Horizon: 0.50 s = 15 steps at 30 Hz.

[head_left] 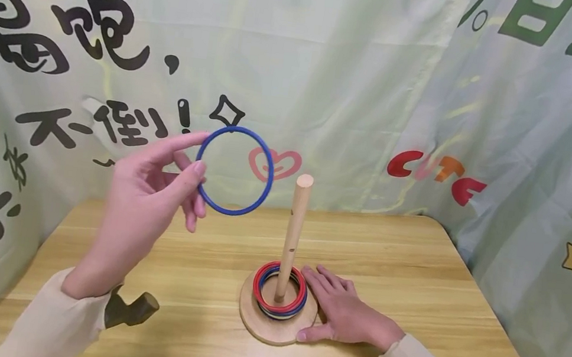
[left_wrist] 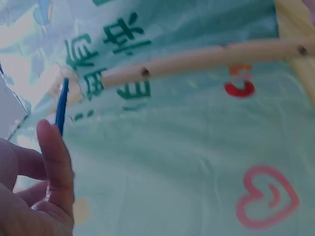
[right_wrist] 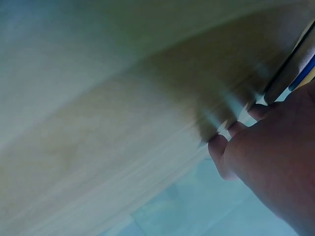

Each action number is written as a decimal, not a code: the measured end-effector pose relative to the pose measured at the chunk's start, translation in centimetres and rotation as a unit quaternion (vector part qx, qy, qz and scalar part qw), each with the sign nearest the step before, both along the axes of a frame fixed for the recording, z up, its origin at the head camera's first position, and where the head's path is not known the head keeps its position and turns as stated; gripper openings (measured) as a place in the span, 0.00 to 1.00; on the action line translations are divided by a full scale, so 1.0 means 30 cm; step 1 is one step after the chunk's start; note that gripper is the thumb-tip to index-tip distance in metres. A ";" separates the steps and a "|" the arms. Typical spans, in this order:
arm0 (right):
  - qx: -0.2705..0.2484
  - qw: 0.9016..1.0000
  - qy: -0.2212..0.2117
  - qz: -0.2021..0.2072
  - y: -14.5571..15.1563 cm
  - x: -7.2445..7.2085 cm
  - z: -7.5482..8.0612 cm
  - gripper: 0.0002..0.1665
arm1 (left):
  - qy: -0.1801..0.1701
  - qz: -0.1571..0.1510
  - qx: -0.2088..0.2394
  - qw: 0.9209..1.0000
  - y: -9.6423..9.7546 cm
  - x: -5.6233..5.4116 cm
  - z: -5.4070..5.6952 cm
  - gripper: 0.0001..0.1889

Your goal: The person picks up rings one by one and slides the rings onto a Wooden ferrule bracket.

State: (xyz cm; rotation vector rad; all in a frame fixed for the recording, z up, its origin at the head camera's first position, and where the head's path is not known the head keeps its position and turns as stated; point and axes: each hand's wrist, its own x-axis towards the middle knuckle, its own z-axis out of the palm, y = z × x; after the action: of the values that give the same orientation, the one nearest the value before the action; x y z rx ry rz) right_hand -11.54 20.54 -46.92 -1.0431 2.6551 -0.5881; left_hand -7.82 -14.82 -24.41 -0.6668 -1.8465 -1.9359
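Note:
My left hand (head_left: 148, 188) pinches a blue ring (head_left: 270, 179) by its left edge between thumb and index finger. It holds the ring upright in the air, left of the wooden peg (head_left: 295, 233). In the left wrist view the blue ring (left_wrist: 61, 105) appears edge-on above a fingertip. The peg rises from a round wooden base (head_left: 254, 325). Around its foot lie several stacked rings, a red ring (head_left: 255, 285) on top with blue and pale ones beneath. My right hand (head_left: 351, 317) rests palm down against the base's right side, fingers extended and thumb at its front edge.
The base stands on a wood-grain table (head_left: 183, 320). Behind and beside the table hangs a pale printed curtain (head_left: 350, 91) with lettering and a pink heart. A dark strap-like piece (head_left: 133, 310) juts from the left cuff.

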 end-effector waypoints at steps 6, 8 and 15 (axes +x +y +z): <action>0.002 1.000 -0.003 0.000 -0.001 0.000 0.004 0.72 | -0.032 -0.009 -0.035 0.999 0.078 -0.019 0.027 0.22; 0.002 1.000 -0.004 0.001 -0.001 0.002 0.002 0.72 | -0.045 -0.020 -0.047 0.998 0.097 -0.025 0.024 0.22; 0.002 1.000 -0.002 -0.001 0.000 0.005 -0.001 0.73 | -0.082 -0.062 -0.080 0.991 0.144 -0.041 0.010 0.21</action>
State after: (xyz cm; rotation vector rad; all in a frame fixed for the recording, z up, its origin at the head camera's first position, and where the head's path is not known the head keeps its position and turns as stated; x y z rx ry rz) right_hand -11.40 20.55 -46.94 -1.0366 2.6543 -0.5852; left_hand -9.04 -10.49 -24.12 -0.7068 -2.1248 -1.9871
